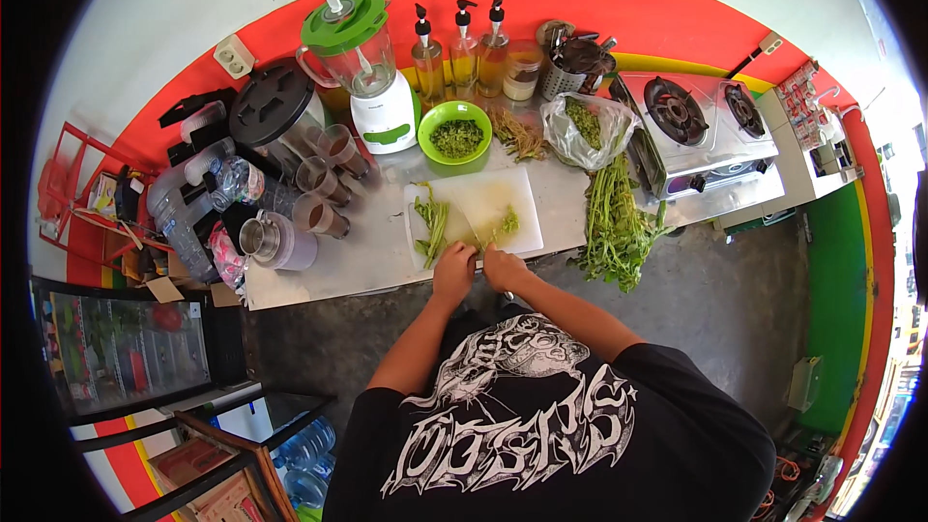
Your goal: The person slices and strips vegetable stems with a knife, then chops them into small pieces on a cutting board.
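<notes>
On the front edge of the white cutting board, my two hands are close together. My right hand is closed on a knife, whose thin blade points away and to the left over the board. Beside it, my left hand is closed, its fingertips by the knife; what they hold is too small to make out. A bunch of cut green stalks lies along the board's left side. Small chopped greens lie right of the blade. Behind the board, a green bowl holds chopped greens.
A blender, pump bottles and a utensil holder line the wall. Leafy stalks overhang the counter's front edge, near a plastic bag and a gas stove. Brown-filled cups and a metal-topped jar stand left.
</notes>
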Motion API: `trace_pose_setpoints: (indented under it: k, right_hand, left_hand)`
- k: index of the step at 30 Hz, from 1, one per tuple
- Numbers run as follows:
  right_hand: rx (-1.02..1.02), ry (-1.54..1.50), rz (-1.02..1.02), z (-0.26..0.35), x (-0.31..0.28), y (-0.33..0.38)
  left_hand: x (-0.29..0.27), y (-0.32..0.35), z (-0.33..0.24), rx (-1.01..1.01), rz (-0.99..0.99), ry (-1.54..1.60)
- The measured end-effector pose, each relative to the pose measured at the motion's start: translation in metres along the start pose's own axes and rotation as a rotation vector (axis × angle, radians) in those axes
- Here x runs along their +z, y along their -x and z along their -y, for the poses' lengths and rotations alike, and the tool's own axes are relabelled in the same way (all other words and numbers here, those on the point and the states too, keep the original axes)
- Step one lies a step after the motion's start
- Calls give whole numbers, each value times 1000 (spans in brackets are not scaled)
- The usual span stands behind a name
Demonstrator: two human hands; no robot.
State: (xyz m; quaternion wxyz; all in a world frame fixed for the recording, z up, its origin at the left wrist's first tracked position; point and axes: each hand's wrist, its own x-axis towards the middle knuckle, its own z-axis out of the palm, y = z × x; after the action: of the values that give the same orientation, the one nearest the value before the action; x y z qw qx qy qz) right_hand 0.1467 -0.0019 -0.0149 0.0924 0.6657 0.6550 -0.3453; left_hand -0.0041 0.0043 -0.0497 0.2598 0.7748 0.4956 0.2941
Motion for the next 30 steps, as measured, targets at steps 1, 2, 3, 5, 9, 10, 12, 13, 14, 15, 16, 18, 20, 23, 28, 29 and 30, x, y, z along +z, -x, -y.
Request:
trace_pose_setpoints:
  k: [1,2,3,5,9,10,12,13,14,15,16,18,20,23,28,29,30]
  right_hand:
    - [-23,34,-9,0,-2,-3]
    - [-23,31,-14,-1,-1,-1]
    - [-5,37,4,-1,0,3]
    - [12,39,16,3,5,8]
    - [22,-24,4,1,5,4]
    - [19,-69,11,2,1,2]
    - [14,-38,24,1,-4,1]
    - [8,-3,37,1,-6,1]
    - [8,-5,36,2,-5,4]
    - [0,6,36,1,-2,8]
    - [-7,17,36,1,2,11]
    - [9,-35,2,2,9,13]
    - [30,-88,-30,-3,13,10]
    - [-40,-40,-3,-10,9,0]
    - [-9,-50,35,-4,10,17]
    - [20,-93,4,-1,15,17]
    - [22,-95,4,-2,14,16]
  left_hand:
    - [0,1,-1,4,1,-2]
    - [1,4,-5,-3,-5,-4]
    - [1,6,-5,-11,-12,-9]
    - [0,4,-4,-15,-15,-14]
    - [0,4,-6,-6,-49,43]
    - [0,5,-6,-4,-47,41]
    - [1,5,-4,-4,-40,34]
    - [2,6,-3,-2,-39,33]
    - [3,7,-3,-15,-44,27]
    - [4,9,-2,-29,-51,22]
    - [5,8,0,-30,-51,22]
    - [5,7,1,-56,-41,53]
    - [4,6,-1,-40,-45,61]
    - [6,6,-3,-49,-38,82]
    - [7,7,-3,-87,-40,73]
    - [7,6,-3,-95,-44,72]
    - [6,6,-5,-104,-47,71]
